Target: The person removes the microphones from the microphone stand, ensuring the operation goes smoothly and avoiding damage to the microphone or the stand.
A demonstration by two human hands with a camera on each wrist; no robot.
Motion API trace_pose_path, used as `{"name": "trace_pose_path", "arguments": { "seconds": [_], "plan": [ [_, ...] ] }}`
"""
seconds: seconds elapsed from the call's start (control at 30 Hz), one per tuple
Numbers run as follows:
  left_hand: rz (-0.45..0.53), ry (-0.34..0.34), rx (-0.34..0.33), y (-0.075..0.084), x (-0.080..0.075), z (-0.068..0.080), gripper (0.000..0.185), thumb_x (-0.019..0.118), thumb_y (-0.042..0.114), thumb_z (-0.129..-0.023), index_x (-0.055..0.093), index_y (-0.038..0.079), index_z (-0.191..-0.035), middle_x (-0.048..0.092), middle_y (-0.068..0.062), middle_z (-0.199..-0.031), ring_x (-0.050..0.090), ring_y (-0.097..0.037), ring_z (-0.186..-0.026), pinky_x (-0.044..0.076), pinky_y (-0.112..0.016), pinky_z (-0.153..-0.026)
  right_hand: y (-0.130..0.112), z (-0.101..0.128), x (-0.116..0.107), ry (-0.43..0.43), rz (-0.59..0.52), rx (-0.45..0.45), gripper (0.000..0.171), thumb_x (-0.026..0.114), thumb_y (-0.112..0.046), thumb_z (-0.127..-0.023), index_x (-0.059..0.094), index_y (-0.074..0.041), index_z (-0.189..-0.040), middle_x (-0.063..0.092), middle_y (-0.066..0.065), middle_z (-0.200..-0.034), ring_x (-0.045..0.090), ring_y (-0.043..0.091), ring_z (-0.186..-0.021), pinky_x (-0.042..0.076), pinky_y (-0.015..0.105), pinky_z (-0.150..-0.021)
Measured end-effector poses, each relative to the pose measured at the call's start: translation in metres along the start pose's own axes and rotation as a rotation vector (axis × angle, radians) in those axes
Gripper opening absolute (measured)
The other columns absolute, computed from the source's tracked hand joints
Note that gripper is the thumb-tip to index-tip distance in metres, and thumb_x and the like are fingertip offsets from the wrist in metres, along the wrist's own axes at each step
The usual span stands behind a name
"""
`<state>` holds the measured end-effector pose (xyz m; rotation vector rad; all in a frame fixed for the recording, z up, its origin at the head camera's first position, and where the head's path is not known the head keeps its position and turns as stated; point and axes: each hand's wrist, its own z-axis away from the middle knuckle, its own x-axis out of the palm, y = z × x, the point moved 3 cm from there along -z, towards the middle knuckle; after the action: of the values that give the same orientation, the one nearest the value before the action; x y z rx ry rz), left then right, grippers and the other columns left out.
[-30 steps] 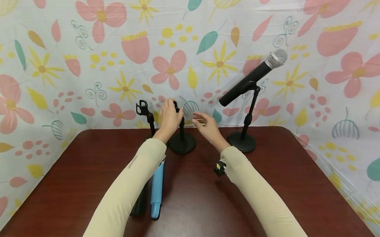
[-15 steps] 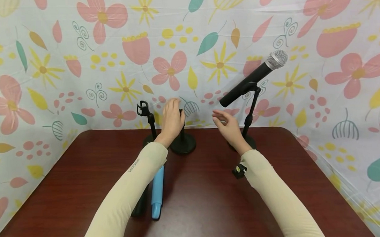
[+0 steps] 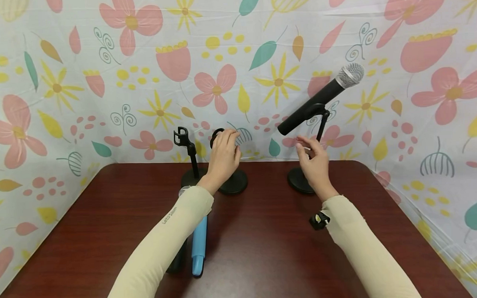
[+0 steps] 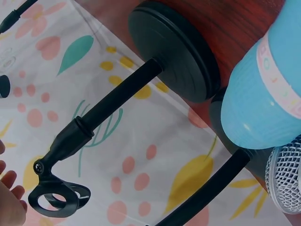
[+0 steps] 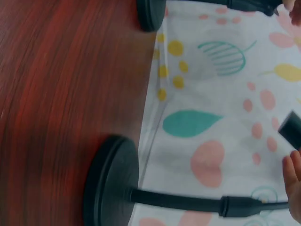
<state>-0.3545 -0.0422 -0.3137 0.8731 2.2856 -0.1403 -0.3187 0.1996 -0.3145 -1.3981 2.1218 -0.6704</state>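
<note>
Nearest to you on the counter (image 3: 266, 253), a blue microphone (image 3: 198, 244) lies flat beside a dark one that your left sleeve mostly hides. In the left wrist view its blue body (image 4: 263, 89) sits just beside a silver mesh head (image 4: 287, 179).

Step in hand, as a judgement: you are working on the middle stand (image 3: 232, 182), apparently setting its clip, with the right side moving in on the loaded stand.

Left hand (image 3: 224, 157): fingers curled around the top of the middle stand, at the ring clip (image 3: 215, 135). In the left wrist view that ring clip (image 4: 56, 200) stands empty, fingertips just beside it. Forearm runs forward, wrist raised above the counter.

Right hand (image 3: 314, 160): held off the counter, fingers loosely bent, thumb and forefinger close together but pinching nothing visible. It sits just in front of the right stand (image 3: 299, 182), near the tail of the black microphone (image 3: 319, 98), not touching it as far as I can tell.

Farther back, a third stand (image 3: 189, 155) with an empty clip stands left of the middle one, against the floral backdrop (image 3: 101, 61).

Next move, judged: the clip needs to be steadied at the right tilt before a microphone from the counter can go in; the left hand's hold on the top must stay firm so the base does not slide.
</note>
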Motion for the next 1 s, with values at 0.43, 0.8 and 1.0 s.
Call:
{"name": "trace_pose_path", "arguments": {
  "seconds": [0.43, 0.8, 1.0],
  "plan": [
    [-0.017, 0.007, 0.088, 0.01, -0.002, 0.006, 0.03, 0.055, 0.003, -0.093, 0.057, -0.002, -0.122, 0.055, -0.015, -0.125, 0.048, -0.031, -0.123, 0.031, -0.042, -0.111, 0.018, -0.001, -0.035, 0.253, 0.059, 0.05, 0.034, 0.055, 0.002, -0.094, 0.056, 0.009, -0.127, 0.058, 0.028, -0.118, 0.054, 0.043, -0.109, 0.048, 0.029, -0.091],
    [0.036, -0.105, 0.054, 0.019, 0.004, 0.012, 0.032, 0.055, 0.005, -0.094, 0.056, 0.001, -0.125, 0.054, -0.014, -0.128, 0.049, -0.028, -0.121, 0.032, -0.041, -0.111, 0.04, 0.011, -0.035, 0.061, 0.037, 0.273, 0.055, 0.054, -0.006, -0.096, 0.032, 0.005, -0.145, 0.04, 0.029, -0.138, 0.04, 0.044, -0.127, 0.034, 0.054, -0.105],
    [0.098, -0.17, -0.002, 0.02, 0.007, 0.016, 0.035, 0.057, 0.005, -0.094, 0.054, 0.001, -0.128, 0.053, -0.014, -0.13, 0.048, -0.029, -0.123, 0.029, -0.04, -0.112, 0.06, 0.011, -0.033, -0.015, 0.083, 0.324, 0.052, 0.055, -0.008, -0.097, 0.036, 0.003, -0.145, 0.044, 0.028, -0.137, 0.045, 0.043, -0.123, 0.04, 0.052, -0.098]
  ]
}}
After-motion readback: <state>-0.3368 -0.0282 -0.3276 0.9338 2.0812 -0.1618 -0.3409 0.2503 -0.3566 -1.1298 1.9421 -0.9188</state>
